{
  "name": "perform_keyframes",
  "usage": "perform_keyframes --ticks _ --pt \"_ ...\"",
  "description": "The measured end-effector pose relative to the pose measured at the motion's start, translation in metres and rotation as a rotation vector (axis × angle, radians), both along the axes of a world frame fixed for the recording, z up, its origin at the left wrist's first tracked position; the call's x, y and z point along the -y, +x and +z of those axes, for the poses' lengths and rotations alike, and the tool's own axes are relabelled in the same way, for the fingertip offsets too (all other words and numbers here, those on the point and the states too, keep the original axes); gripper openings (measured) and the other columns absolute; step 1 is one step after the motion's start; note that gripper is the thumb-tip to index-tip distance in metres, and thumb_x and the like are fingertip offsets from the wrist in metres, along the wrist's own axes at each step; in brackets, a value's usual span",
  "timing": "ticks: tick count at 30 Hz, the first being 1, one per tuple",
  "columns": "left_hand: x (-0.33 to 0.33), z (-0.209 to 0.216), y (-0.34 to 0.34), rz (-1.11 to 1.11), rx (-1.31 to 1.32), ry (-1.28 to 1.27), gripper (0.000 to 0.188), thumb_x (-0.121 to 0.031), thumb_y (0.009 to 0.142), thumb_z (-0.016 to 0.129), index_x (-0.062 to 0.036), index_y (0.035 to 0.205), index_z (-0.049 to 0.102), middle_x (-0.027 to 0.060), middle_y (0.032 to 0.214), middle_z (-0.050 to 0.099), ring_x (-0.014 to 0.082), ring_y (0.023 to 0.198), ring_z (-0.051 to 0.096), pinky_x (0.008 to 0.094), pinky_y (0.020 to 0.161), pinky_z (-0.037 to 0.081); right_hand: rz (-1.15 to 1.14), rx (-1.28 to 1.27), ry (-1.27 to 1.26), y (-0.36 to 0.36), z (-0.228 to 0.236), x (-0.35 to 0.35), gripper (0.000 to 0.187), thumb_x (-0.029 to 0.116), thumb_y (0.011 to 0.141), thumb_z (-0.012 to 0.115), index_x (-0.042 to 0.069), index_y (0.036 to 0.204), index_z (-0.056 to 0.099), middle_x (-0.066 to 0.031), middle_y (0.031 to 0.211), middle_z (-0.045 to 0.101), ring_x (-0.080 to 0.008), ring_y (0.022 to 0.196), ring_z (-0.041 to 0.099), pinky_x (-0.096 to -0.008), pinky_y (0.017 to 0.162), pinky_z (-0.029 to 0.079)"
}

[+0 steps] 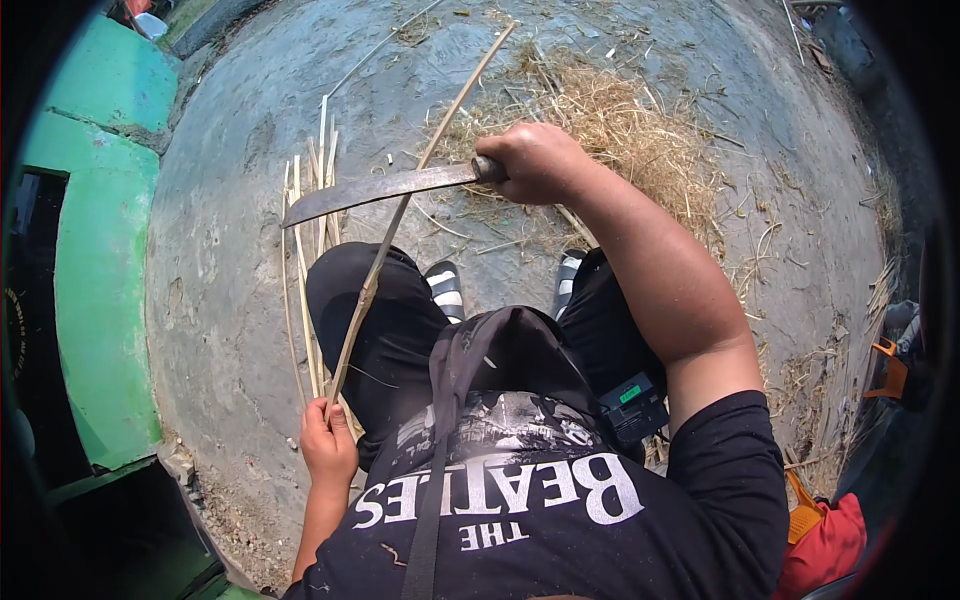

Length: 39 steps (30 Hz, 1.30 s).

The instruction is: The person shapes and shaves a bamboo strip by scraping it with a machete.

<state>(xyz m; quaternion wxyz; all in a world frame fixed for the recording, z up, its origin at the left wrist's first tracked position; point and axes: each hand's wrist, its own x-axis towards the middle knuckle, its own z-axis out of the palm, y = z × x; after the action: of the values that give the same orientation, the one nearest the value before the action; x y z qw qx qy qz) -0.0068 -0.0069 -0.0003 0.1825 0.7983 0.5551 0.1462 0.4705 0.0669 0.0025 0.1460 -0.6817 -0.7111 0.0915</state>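
The concrete floor (230, 250) spreads under you, with a heap of dry shavings (620, 130) ahead of your sandals. A bundle of split strips (305, 250) lies by your left knee. Your right hand (535, 163), fingers wrapped round the handle, lays the long blade (380, 190) across the bamboo strip (385, 250); your left hand (328, 440), seemingly closed, steadies its near end.

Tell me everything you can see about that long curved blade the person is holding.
The blade is a long, slightly curved knife of dull grey-brown metal that looks worn and rust-stained. It lies nearly level, tip pointing to the person's left. The right hand closes around its dark handle, hiding most of it. Its edge crosses a thin bamboo strip, which the left hand holds at the lower end.
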Motion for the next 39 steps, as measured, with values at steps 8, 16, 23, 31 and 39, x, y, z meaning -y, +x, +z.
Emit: perform_keyframes --ticks 8,16,23,31,39 --pt "0.000 -0.018 0.002 -0.037 -0.082 -0.051 0.042 -0.039 0.108 0.048 0.0014 0.103 0.057 0.0242 0.079 0.063 0.0484 0.075 0.063 0.0532 0.066 0.046 -0.022 -0.154 -0.147 0.007 -0.010 -0.003 0.015 0.022 0.081 0.071 0.014 0.093 0.072 -0.0137 0.088 0.074 -0.0354 0.087 0.072 -0.0479 0.077 0.057" --pt "-0.006 -0.012 -0.002 -0.061 -0.094 -0.118 0.044 -0.042 0.108 0.046 -0.0001 0.100 0.056 0.0246 0.075 0.063 0.0497 0.072 0.063 0.0539 0.059 0.046 -0.060 -0.100 -0.141 -0.015 -0.004 -0.004 0.017 0.019 0.080 0.068 0.014 0.096 0.074 -0.0145 0.090 0.074 -0.0344 0.090 0.072 -0.0464 0.079 0.057" --pt "-0.011 -0.017 -0.004 -0.110 -0.070 -0.107 0.045 -0.043 0.108 0.046 0.0001 0.098 0.057 0.0236 0.071 0.062 0.0503 0.070 0.062 0.0528 0.058 0.046 -0.175 -0.158 -0.193 -0.013 -0.001 -0.003 0.020 0.016 0.079 0.069 0.014 0.098 0.074 -0.0137 0.091 0.074 -0.0337 0.091 0.072 -0.0457 0.080 0.057" --pt "-0.015 -0.014 0.009 -0.091 -0.037 -0.124 0.046 -0.045 0.108 0.046 -0.0018 0.094 0.056 0.0213 0.068 0.061 0.0476 0.068 0.063 0.0505 0.057 0.045 -0.213 -0.102 -0.103 0.006 -0.011 -0.006 0.018 0.017 0.082 0.067 0.017 0.099 0.074 -0.0139 0.091 0.074 -0.0344 0.092 0.072 -0.0470 0.079 0.058" --pt "-0.013 -0.016 0.007 -0.092 -0.009 -0.093 0.046 -0.045 0.107 0.046 -0.0022 0.093 0.057 0.0208 0.065 0.059 0.0481 0.065 0.062 0.0514 0.055 0.045 -0.267 -0.210 -0.176 0.031 -0.010 -0.012 0.015 0.015 0.084 0.067 0.013 0.097 0.073 -0.0128 0.092 0.074 -0.0317 0.091 0.073 -0.0444 0.081 0.058"
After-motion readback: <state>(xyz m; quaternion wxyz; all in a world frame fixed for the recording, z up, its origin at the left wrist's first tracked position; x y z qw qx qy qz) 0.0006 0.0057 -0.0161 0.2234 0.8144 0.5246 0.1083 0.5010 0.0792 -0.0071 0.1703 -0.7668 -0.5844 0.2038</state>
